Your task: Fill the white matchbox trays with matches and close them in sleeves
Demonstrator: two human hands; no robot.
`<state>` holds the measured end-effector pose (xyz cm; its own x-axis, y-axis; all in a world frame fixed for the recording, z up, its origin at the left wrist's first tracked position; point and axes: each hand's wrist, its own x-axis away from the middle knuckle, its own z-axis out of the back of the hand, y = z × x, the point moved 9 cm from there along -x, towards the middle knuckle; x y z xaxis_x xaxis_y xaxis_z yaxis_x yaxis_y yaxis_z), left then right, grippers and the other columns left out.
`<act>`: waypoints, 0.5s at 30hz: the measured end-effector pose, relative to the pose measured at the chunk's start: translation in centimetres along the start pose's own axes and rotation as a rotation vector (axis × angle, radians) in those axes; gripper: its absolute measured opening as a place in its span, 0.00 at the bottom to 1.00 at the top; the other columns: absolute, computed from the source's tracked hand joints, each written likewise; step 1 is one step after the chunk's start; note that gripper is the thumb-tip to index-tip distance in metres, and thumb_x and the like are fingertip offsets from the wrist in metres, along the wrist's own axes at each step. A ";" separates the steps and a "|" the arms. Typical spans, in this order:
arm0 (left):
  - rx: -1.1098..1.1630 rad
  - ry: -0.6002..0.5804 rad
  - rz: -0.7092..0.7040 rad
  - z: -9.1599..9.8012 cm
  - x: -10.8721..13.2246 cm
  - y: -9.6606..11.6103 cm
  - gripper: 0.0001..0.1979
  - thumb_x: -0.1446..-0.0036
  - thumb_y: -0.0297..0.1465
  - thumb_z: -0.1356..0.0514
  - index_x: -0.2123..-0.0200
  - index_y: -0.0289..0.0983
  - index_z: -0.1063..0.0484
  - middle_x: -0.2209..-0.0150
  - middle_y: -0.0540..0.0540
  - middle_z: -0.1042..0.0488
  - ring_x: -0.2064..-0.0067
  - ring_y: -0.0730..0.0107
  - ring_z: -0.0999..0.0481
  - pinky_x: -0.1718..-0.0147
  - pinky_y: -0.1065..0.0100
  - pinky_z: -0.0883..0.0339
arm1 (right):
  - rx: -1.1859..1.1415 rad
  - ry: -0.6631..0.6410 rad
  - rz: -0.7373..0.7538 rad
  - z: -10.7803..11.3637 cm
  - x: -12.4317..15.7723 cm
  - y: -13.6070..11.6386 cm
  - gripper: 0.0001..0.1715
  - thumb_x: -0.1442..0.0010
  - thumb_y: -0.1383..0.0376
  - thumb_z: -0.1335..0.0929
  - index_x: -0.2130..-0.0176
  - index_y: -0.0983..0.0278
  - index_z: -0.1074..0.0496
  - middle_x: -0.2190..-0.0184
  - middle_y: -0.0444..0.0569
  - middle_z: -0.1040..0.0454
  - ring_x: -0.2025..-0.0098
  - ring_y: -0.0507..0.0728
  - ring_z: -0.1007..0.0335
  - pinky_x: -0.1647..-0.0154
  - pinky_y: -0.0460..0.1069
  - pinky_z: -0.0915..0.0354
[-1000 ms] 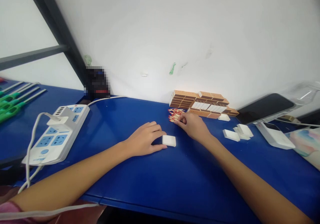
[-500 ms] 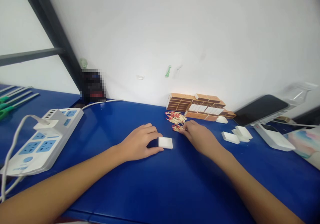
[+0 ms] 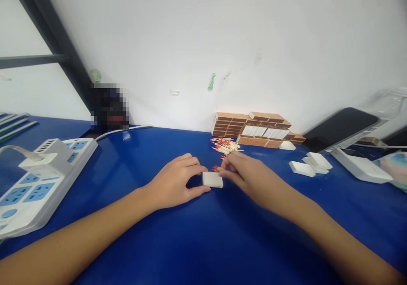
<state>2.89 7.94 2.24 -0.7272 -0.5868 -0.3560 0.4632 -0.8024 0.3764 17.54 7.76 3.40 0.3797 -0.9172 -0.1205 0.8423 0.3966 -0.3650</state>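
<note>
Between the thumb and fingers of my left hand (image 3: pixel 178 181) is a small white matchbox tray (image 3: pixel 213 179), resting on the blue table. My right hand (image 3: pixel 251 175) pinches a few red-tipped matches (image 3: pixel 216 168) just above the tray's far right edge. Behind that hand lies a loose heap of matches (image 3: pixel 225 145), its near end partly covered by my fingers. The tray's inside cannot be made out from here.
Brown matchboxes (image 3: pixel 230 125) are stacked against the wall, some with white ends showing. More white trays (image 3: pixel 302 169) lie to the right, near a propped phone (image 3: pixel 345 128) and a white device (image 3: pixel 361 166). A power strip (image 3: pixel 47 183) with a plugged-in charger stands at left.
My right hand has come from the match heap toward the tray, carrying a few matches. My left hand still holds the tray in place. The view has shifted slightly.
</note>
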 end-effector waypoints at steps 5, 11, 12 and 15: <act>0.024 0.006 -0.017 -0.1 -0.2 0.2 0.15 0.35 0.41 0.35 0.53 0.37 0.22 0.60 0.45 0.23 0.57 0.62 0.27 0.55 0.59 0.31 | 0.026 -0.088 0.070 -2.0 0.1 -2.0 0.08 0.27 0.61 0.34 0.60 0.61 0.29 0.59 0.50 0.23 0.61 0.57 0.26 0.63 0.50 0.36; 0.036 0.016 -0.026 0.0 -0.1 0.2 0.15 0.35 0.41 0.35 0.53 0.38 0.22 0.60 0.45 0.23 0.57 0.62 0.27 0.55 0.60 0.32 | -0.020 -0.074 0.093 -1.5 0.1 -1.1 0.05 0.29 0.61 0.31 0.57 0.61 0.28 0.59 0.48 0.24 0.63 0.56 0.28 0.65 0.49 0.38; 0.033 0.017 -0.025 0.0 -0.1 0.1 0.15 0.35 0.41 0.35 0.52 0.38 0.22 0.60 0.45 0.23 0.58 0.62 0.27 0.55 0.60 0.32 | -0.019 -0.068 0.091 -1.2 0.1 -0.9 0.05 0.30 0.61 0.31 0.58 0.60 0.28 0.61 0.48 0.24 0.64 0.55 0.28 0.66 0.49 0.39; 0.023 0.022 -0.028 0.1 -0.1 0.1 0.15 0.35 0.41 0.34 0.51 0.38 0.22 0.60 0.45 0.23 0.57 0.62 0.27 0.55 0.59 0.31 | -0.016 -0.075 0.090 -1.0 0.1 -0.6 0.04 0.31 0.63 0.31 0.60 0.60 0.27 0.64 0.47 0.25 0.66 0.55 0.30 0.67 0.49 0.40</act>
<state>2.95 7.98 2.39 -0.7283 -0.5663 -0.3859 0.4308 -0.8162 0.3849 16.70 7.43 2.63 0.4817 -0.8723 -0.0839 0.7976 0.4760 -0.3704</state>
